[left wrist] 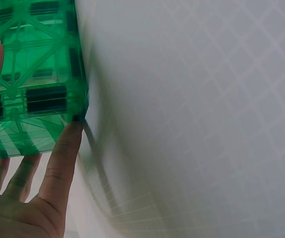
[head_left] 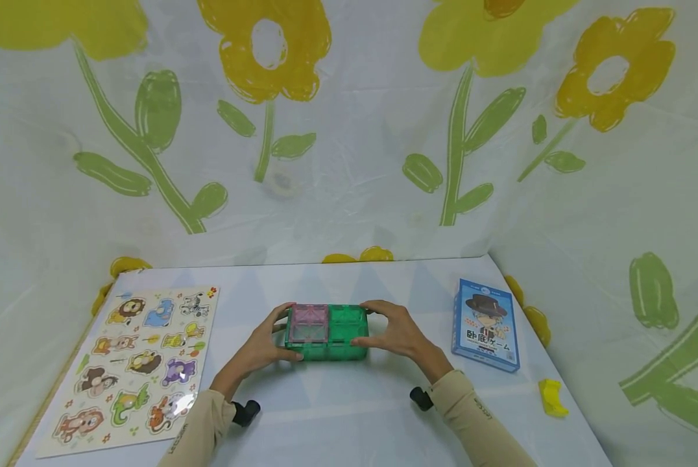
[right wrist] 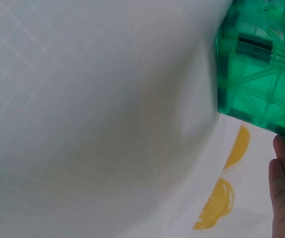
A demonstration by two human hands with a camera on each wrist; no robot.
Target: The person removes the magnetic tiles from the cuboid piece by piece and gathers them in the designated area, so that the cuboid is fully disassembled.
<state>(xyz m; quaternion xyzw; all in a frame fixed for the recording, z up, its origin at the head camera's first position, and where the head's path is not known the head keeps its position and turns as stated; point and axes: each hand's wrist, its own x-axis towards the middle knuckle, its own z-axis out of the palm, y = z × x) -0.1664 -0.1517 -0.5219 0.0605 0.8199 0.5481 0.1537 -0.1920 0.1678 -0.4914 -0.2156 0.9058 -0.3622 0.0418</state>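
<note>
1. White walls (head_left: 355, 143) printed with yellow flowers and green stems surround a pale tabletop (head_left: 337, 421) with faint blue triangles.
2. Mid-tabletop is a translucent green plastic tile box (head_left: 331, 353), a pinkish-purple translucent section (head_left: 309, 324) on its left; whether anything is inside, I cannot tell.
3. Both hands are partly open around it: the left hand (head_left: 261, 344) grips its left end between thumb and fingers, the right hand (head_left: 397, 331) its right end.
4. Rightward is a blue rectangular cardboard box (head_left: 485, 324) picturing a hatted cartoon figure, its contents hidden; nearer the front is a small yellow object (head_left: 553, 397).
5. Left lies a cream animal-picture board (head_left: 106, 363).
</note>
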